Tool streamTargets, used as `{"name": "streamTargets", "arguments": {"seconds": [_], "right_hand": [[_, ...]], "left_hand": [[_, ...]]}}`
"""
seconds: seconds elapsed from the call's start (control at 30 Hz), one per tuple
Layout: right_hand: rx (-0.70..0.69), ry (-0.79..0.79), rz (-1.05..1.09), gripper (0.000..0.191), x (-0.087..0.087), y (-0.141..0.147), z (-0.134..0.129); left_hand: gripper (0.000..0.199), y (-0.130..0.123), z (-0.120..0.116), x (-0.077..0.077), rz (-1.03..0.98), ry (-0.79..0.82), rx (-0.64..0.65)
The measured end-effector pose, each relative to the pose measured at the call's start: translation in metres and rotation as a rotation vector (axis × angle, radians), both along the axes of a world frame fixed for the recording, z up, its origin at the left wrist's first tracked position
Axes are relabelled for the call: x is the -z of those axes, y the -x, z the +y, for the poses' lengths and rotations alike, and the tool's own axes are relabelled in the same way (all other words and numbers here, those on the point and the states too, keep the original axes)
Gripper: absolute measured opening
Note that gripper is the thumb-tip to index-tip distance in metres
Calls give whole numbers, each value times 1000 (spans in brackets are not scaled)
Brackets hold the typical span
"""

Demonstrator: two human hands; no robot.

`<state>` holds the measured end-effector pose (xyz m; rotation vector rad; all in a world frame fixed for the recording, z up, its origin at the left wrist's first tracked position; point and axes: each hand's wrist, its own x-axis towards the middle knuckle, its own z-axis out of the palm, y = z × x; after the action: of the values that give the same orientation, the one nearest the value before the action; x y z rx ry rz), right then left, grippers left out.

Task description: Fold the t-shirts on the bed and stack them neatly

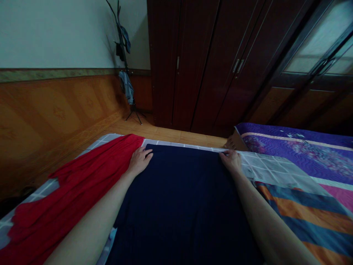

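Observation:
A dark navy cloth (184, 198) lies spread over a surface with a grey-and-white checked cover (264, 165). At its far left corner is my left hand (140, 159), thumb and fingers apart, resting on the cloth's edge. My right hand (231, 159) touches the far right corner, its thumb and fingertips pressed together at the edge. Red cloth (82, 191) lies in loose folds to the left, partly under my left forearm. On the right, beside my right forearm, is a cloth striped in orange and blue (309, 209).
A purple patterned bedcover (292, 143) lies at the right. Beyond the far edge are the wooden floor (171, 135), a dark wardrobe (193, 66) and a coat stand (124, 55) with clothing on it. Glass-panelled doors (317, 48) stand at the upper right.

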<state>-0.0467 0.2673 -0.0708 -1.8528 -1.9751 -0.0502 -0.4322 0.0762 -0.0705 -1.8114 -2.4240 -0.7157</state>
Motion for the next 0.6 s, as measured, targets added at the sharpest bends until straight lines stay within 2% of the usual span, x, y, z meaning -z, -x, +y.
{"name": "streamTargets", "arguments": {"seconds": [0.33, 0.6], "right_hand": [[8, -26, 28, 31, 3, -2, 1], [30, -11, 85, 26, -2, 1, -1]], "left_hand": [[44, 1, 3, -1, -59, 42, -38], [43, 1, 2, -4, -64, 47, -2]]}}
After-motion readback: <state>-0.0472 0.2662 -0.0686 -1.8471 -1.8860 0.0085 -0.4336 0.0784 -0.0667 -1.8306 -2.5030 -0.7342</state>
